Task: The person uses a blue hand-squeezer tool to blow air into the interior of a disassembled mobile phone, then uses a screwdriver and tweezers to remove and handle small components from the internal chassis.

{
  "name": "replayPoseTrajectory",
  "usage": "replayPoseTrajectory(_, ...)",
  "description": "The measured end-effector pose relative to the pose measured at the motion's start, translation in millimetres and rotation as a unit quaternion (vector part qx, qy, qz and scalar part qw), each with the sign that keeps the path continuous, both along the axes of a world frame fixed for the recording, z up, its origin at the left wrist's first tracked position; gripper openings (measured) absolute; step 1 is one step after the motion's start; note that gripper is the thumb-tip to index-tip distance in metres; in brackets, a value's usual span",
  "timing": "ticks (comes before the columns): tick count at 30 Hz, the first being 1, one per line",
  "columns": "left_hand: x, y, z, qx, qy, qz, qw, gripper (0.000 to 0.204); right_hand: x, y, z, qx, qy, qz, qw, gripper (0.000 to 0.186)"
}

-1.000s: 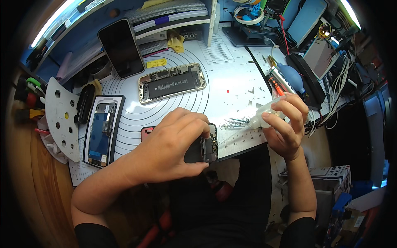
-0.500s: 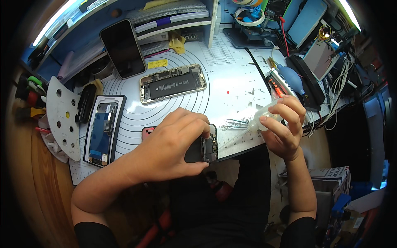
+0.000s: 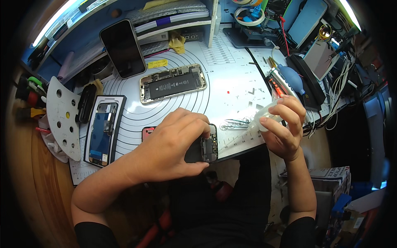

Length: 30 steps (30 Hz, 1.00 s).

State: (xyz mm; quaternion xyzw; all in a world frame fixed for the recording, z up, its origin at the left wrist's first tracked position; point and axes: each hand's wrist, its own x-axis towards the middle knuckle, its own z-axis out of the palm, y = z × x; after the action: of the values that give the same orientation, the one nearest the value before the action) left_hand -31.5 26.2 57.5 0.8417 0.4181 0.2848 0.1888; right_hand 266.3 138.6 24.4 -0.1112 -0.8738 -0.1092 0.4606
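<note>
My left hand (image 3: 175,142) grips a dark phone screen assembly (image 3: 210,144) by its edges at the mat's near edge. Bare metal parts and connectors show at its right end; my hand covers most of the rest. In my right hand (image 3: 285,128) is a translucent squeeze bottle (image 3: 264,116), tilted, its thin nozzle pointing down and left to the screen's right end. I cannot tell whether the tip touches it. Farther back lies an opened phone body (image 3: 173,84) with its battery showing. Another screen assembly (image 3: 102,132) rests in a box on the left.
A switched-off phone (image 3: 123,48) leans against the shelf. Small screws and metal bits (image 3: 251,91) lie on the white mat, near thin blue tools (image 3: 236,123). A blue air blower (image 3: 291,78), cables and a black case stand at the right. At the left is a white tool holder (image 3: 62,118).
</note>
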Motion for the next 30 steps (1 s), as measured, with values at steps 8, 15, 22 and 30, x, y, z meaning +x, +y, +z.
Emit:
replayPoseTrajectory(8,0,0,0,-0.004,0.003,0.001,1.000,0.054,0,-1,2,-0.001,-0.005,0.000,1.000,0.052)
replayPoseTrajectory(15,-1,0,0,-0.002,-0.001,-0.001,1.000,0.053,1,-2,6,-0.034,0.009,-0.009,0.999,0.055)
replayPoseTrajectory(22,0,-1,1,-0.002,-0.007,-0.005,1.000,0.051,-4,2,23,-0.195,0.109,-0.005,0.975,0.048)
replayPoseTrajectory(30,-1,-2,1,-0.009,0.006,0.003,1.000,0.052,-49,46,42,-0.422,0.130,-0.013,0.897,0.050)
